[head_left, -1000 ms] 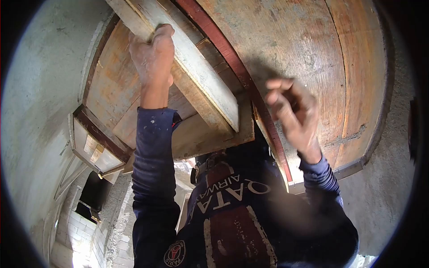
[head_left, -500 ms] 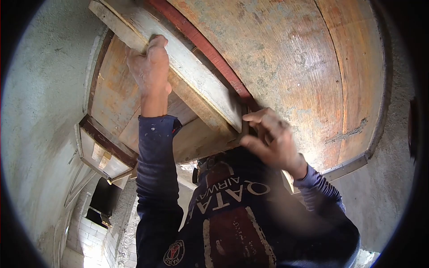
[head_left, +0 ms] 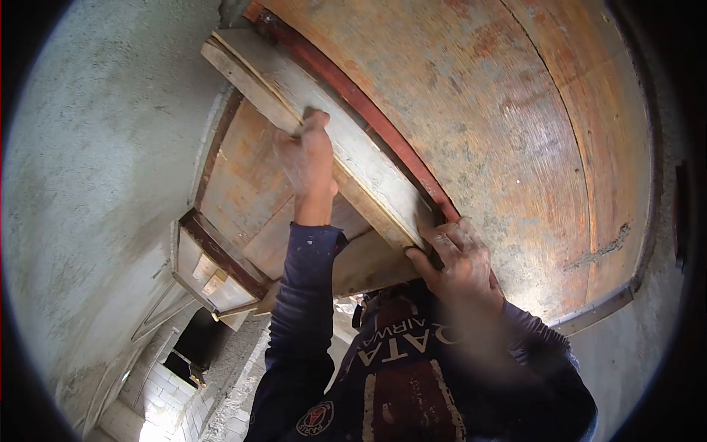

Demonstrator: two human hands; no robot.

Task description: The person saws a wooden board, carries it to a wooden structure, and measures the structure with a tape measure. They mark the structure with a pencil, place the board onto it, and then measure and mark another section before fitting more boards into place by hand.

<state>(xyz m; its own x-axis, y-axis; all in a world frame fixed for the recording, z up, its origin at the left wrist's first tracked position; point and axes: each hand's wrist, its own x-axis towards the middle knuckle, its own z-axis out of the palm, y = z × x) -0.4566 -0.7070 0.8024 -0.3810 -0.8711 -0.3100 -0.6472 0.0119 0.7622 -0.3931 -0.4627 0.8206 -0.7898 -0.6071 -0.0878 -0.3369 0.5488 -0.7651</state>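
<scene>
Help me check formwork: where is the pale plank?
Head view, upper centre: the pale plank lies beside the red strip, left hand on its middle, right hand at its lower end.

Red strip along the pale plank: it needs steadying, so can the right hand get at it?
Likely yes: the right hand grips the end of the pale plank right beside the red strip, with nothing between them.

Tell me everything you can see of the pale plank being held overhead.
The pale plank is a long, flat board of whitish, worn wood, lying diagonally against the plywood ceiling beside a red strip. The left hand grips its edge midway; the right hand holds its near end. Its far end nears the grey wall.
</scene>
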